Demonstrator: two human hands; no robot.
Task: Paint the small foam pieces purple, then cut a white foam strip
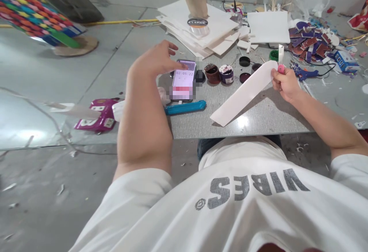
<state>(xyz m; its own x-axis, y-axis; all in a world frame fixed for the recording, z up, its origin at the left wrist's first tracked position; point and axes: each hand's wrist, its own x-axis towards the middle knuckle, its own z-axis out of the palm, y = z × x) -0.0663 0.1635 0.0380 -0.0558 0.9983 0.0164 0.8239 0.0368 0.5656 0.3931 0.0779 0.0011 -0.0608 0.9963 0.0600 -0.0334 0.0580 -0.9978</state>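
Note:
My left hand (156, 58) reaches over a phone (183, 81) lying on the table, its fingers apart. One finger is at the screen, which shows 02:05:22; whether it touches the glass I cannot tell. In my right hand (287, 85) is a long white strip of board (244, 94), pinched near its rounded end; the other end slants down to the left. The same hand grips a pink-handled cutter (281, 69) with its blade pointing up. Just below the phone lies a blue, stick-like object (186, 107).
Open paint jars (226, 74) stand between the hands. White board sheets (172, 18) carry a wooden post and a tape roll. Right are a pile of coloured scraps (310, 43) and a blue glue gun (306, 71). A purple power strip (99, 114) lies left, near the table edge.

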